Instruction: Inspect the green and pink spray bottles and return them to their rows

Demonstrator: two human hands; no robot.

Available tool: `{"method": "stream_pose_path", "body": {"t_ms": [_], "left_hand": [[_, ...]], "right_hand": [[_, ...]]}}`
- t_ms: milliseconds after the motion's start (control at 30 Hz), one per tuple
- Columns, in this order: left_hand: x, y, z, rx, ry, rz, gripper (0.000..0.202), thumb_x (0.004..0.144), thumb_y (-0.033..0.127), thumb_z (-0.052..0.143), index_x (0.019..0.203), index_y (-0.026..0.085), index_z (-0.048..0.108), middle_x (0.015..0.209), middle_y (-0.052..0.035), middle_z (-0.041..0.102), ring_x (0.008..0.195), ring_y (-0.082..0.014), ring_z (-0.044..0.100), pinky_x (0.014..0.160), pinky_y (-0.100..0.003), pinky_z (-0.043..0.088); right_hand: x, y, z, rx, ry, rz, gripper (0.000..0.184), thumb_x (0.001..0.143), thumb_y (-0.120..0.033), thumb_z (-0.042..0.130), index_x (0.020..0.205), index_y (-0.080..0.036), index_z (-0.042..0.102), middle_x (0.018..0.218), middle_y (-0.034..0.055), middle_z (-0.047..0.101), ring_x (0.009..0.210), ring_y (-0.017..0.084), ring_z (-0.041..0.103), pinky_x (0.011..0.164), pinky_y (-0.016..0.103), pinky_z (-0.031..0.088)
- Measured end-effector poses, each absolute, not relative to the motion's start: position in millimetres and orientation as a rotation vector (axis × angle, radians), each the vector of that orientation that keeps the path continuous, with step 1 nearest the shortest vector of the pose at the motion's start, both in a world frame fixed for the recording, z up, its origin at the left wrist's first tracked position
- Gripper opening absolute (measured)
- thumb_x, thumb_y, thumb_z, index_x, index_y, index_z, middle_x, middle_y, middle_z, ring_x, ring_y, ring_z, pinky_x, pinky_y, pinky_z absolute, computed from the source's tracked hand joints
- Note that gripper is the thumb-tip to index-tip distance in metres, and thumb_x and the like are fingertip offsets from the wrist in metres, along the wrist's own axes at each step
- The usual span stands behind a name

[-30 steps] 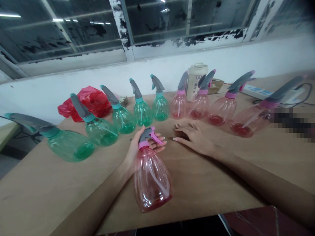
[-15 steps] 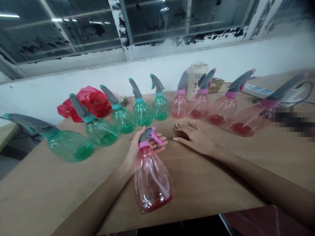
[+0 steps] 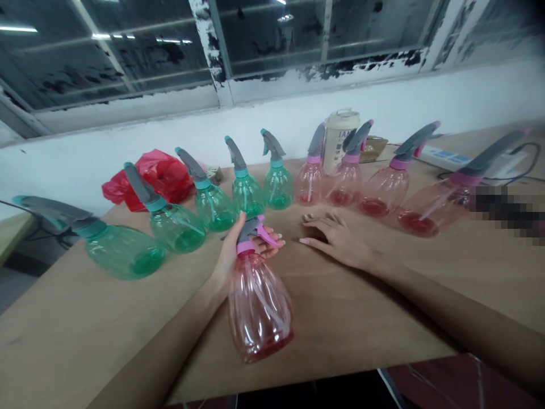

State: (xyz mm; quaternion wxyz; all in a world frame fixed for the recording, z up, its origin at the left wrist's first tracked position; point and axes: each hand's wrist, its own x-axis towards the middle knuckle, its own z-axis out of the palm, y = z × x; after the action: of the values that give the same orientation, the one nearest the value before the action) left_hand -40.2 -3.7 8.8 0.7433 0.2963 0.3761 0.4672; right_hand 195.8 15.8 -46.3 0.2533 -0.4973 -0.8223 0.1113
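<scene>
**Head View: Pink Spray Bottle (image 3: 260,309) in Left Hand (image 3: 230,253)**

From the head view, I confirm the left hand cradles the bottle's trigger head at lower centre. The right hand (image 3: 340,241), thumb and fingers apart, rests on the counter (image 3: 349,324) right of centre. Green bottles (image 3: 215,207) stand centre-left.

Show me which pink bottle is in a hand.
The foremost pink bottle, its sprayer head in the left hand; the other four pink ones stand behind.

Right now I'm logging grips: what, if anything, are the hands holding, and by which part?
The left hand holds a pink spray bottle by its gray spray head. The right hand holds nothing visible.
</scene>
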Motion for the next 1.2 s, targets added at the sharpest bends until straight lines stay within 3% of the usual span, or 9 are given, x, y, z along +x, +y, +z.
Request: {"method": "stream_pose_path", "body": {"t_ms": [300, 767, 967, 1067, 1200], "left_hand": [[-47.1, 2.2, 1.9, 0.586, 0.864, 1.019, 0.050, 0.086, 0.052, 0.050, 0.105, 0.008, 0.066, 0.095, -0.0166, 0.072, 0.093, -0.0282, 0.068, 0.079, -0.037, 0.054], [-44.9, -1.7, 12.1, 0.635, 0.827, 1.069, 0.038, 0.085, 0.044, 0.054, 0.097, 0.011, 0.067, 0.092, -0.0129, 0.072, 0.090, -0.0265, 0.069, 0.078, -0.036, 0.055], [-44.1, -3.6, 16.4, 0.653, 0.836, 1.085, 0.035, 0.084, 0.042, 0.053, 0.093, 0.011, 0.067, 0.088, -0.0126, 0.072, 0.088, -0.0259, 0.069, 0.076, -0.035, 0.056], [-45.7, -3.9, 18.5, 0.666, 0.821, 1.104, 0.034, 0.085, 0.041, 0.053, 0.094, 0.011, 0.066, 0.088, -0.0119, 0.072, 0.087, -0.0254, 0.070, 0.075, -0.035, 0.056], [-48.5, -3.4, 21.4, 0.737, 0.798, 1.139, 0.033, 0.083, 0.042, 0.055, 0.095, 0.013, 0.065, 0.086, -0.0107, 0.073, 0.085, -0.0247, 0.070, 0.075, -0.035, 0.055]], "right_hand": [[195.9, 16.4, -46.8, -1.347, -2.247, 0.293, 0.052, 0.087, -0.060, 0.041, 0.119, -0.022, 0.055, 0.131, 0.0066, 0.056, 0.128, 0.024, 0.044, 0.113, 0.050, 0.017], [189.0, 5.1, -42.9, -1.361, -2.243, 0.255, 0.055, 0.086, -0.063, 0.040, 0.120, -0.022, 0.054, 0.133, 0.0089, 0.054, 0.130, 0.027, 0.040, 0.113, 0.055, 0.013], [179.6, -1.9, -31.7, -1.328, -2.193, 0.210, 0.046, 0.088, -0.058, 0.042, 0.115, -0.024, 0.058, 0.126, 0.0068, 0.058, 0.125, 0.026, 0.046, 0.112, 0.057, 0.011], [173.7, -9.7, -18.1, -1.298, -2.093, 0.282, 0.038, 0.088, -0.054, 0.045, 0.106, -0.025, 0.062, 0.116, 0.0042, 0.065, 0.117, 0.024, 0.053, 0.110, 0.055, 0.019], [159.7, -32.0, 3.7, -1.231, -1.953, 0.559, 0.036, 0.088, -0.054, 0.046, 0.097, -0.025, 0.065, 0.100, 0.0026, 0.071, 0.096, 0.021, 0.064, 0.096, 0.044, 0.043]]}}
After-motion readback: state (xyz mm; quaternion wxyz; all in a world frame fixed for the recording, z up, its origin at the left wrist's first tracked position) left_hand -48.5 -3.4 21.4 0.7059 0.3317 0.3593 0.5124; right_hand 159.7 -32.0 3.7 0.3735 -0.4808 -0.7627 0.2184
